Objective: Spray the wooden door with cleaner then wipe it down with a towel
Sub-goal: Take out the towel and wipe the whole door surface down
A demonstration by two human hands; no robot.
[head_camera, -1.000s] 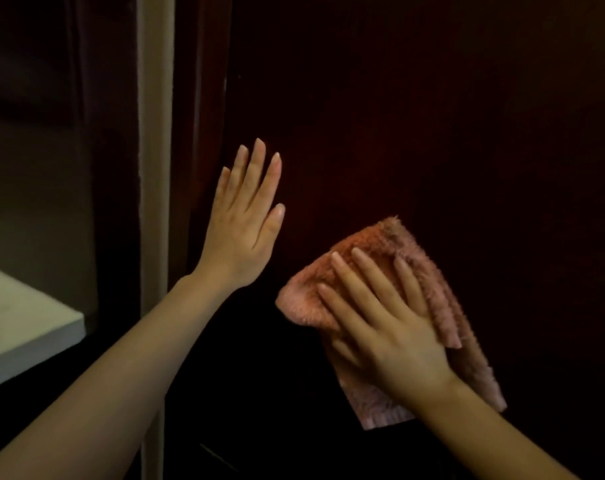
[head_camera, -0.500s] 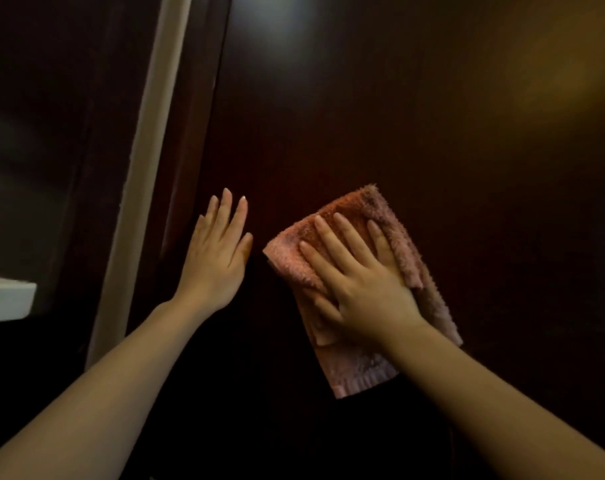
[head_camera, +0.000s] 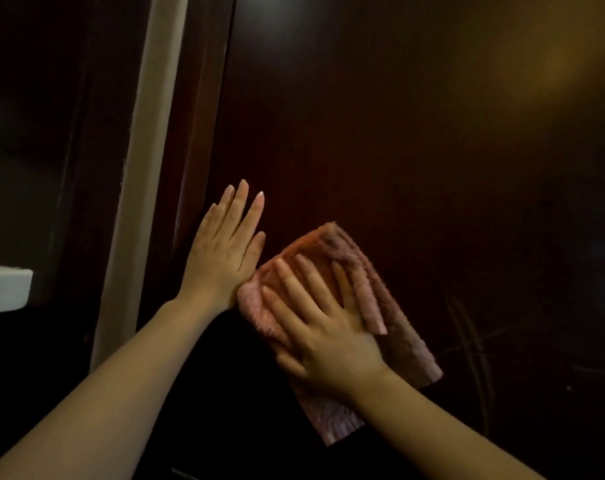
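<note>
Right hand [head_camera: 323, 332] flat, fingers straight and spread, pressing pink towel [head_camera: 342, 327] against dark wooden door [head_camera: 398, 150]. Left hand [head_camera: 225, 251] flat, fingers straight, palm on door near its left edge; towel's left corner touches it. Door face above and right lies bare. Pale frame strip [head_camera: 141, 174] beyond the edge.

One view only: wide-angle camera worn on the head, facing forward at the wooden door [head_camera: 398, 150], close enough that both hands lie on it. Door fills most of frame. Forearms enter from the bottom edge; left hand [head_camera: 225, 251] and right hand [head_camera: 329, 337] sit below centre. The pale frame strip [head_camera: 138, 202] slants at frame left
</note>
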